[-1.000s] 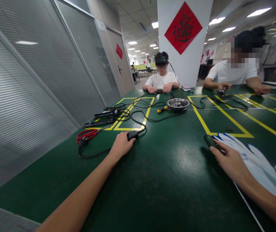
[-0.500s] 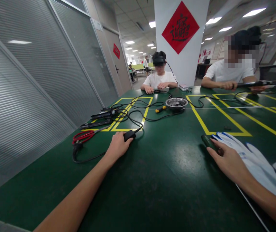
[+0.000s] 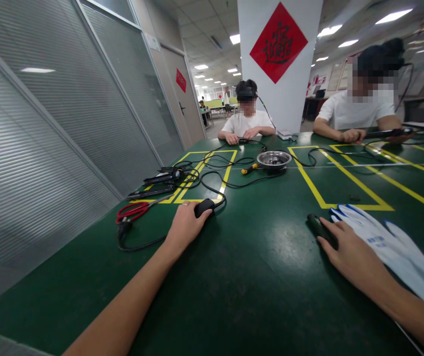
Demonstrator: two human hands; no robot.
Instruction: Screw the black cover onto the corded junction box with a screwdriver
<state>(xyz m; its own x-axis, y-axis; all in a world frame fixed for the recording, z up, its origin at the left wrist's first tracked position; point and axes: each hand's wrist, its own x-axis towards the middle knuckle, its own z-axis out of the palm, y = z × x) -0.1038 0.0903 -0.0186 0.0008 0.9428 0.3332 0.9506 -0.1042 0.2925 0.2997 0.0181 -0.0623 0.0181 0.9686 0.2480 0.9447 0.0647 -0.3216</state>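
Note:
My left hand (image 3: 187, 225) is closed around a small black box (image 3: 204, 207) set in a black power cord, resting on the green table. One end of that cord runs to a black plug (image 3: 124, 227) at the left, next to red-handled scissors (image 3: 133, 211). The other end curls away toward the middle of the table. At the right, my right hand (image 3: 345, 247) has its fingers and thumb around a dark, rounded oblong object (image 3: 319, 228), whose kind I cannot make out. White gloves with blue edges (image 3: 386, 242) lie just beyond that hand.
Black flat tools (image 3: 156, 184) with tangled cords lie at the far left. A metal bowl (image 3: 273, 158) stands farther back beside a yellow-and-black handle (image 3: 249, 169). Yellow tape rectangles (image 3: 316, 189) mark the table (image 3: 256, 277). Two people (image 3: 249, 121) sit across, their hands on dark objects.
My right hand has drawn slightly nearer and left of the gloves, with the dark object in it. My left hand keeps its hold on the black box. The view has shifted a little.

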